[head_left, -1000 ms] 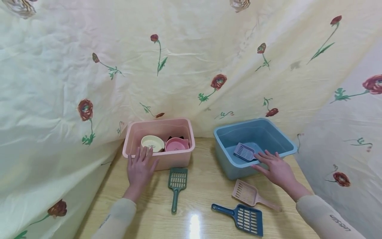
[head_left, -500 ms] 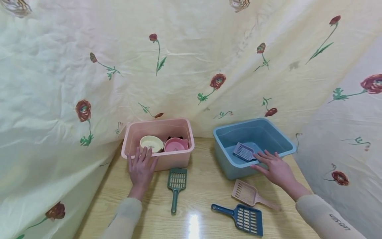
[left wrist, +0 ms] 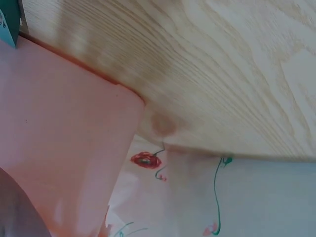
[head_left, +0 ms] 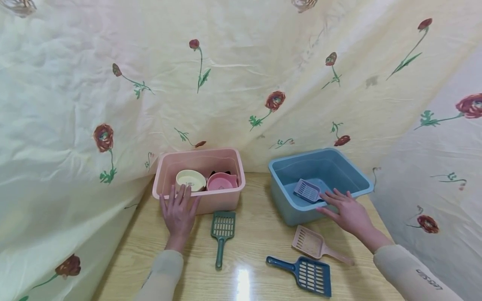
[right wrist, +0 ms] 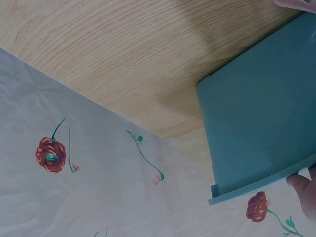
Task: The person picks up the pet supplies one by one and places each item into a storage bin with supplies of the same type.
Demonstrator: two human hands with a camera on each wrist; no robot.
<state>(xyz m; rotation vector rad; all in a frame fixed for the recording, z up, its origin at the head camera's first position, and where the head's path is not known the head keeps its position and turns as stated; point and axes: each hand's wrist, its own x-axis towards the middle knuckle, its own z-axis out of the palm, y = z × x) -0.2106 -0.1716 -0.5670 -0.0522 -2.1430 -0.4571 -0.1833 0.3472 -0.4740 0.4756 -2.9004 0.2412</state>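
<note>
In the head view my left hand (head_left: 180, 213) lies at the front rim of a pink bin (head_left: 222, 202), fingers straight and spread. Inside that bin sit a cream bowl (head_left: 190, 179) and a pink cat-eared bowl (head_left: 221, 181). My right hand (head_left: 348, 214) reaches over the near rim of a blue bin (head_left: 288, 205), its fingers extended and holding nothing. A small purple litter scoop (head_left: 307, 190) rests in the blue bin close to those fingertips. The right wrist view catches part of the right hand (right wrist: 307, 192) at the blue bin's rim (right wrist: 261, 185).
A green litter scoop (head_left: 224, 225) lies before the pink bin on the wooden table (head_left: 248, 234). Near the blue bin are a pink scoop (head_left: 310, 242) and a dark blue scoop (head_left: 313, 274). Flowered cloth (head_left: 233, 83) hangs behind and at both sides.
The left forearm has shifted slightly to the right while its hand stays at the pink bin's rim. The right hand and the scoops stay put; the view has drifted a little.
</note>
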